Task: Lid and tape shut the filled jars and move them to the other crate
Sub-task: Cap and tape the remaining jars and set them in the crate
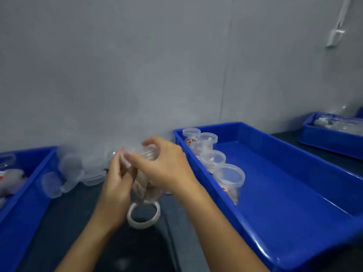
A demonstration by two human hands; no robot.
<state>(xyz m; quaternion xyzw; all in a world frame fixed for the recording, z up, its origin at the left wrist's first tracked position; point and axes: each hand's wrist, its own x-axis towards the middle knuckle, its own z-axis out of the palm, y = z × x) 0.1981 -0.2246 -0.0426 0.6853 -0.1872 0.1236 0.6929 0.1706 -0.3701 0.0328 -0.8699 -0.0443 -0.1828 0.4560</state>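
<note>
Grey wall behind a dark bench; both hands hold a jar (146, 185) above the tape roll (144, 215), between two crates. Left hand (115, 185) cups its side, right hand (167, 165) curls over the mouth, seemingly seating a lid, though blur hides it. Press evenly round the rim before taping

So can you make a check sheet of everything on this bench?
Surface: dark bench, mostly bare near the camera.
Job's things: four lidded jars lined along the left wall of the right crate; left crate holds more; tape roll lies flat.
Clutter: loose lids piled by the wall.
Grips: left hand and right hand hold one jar.
Cables: nothing seen.
Surroundings: grey wall; third crate far right.
</note>
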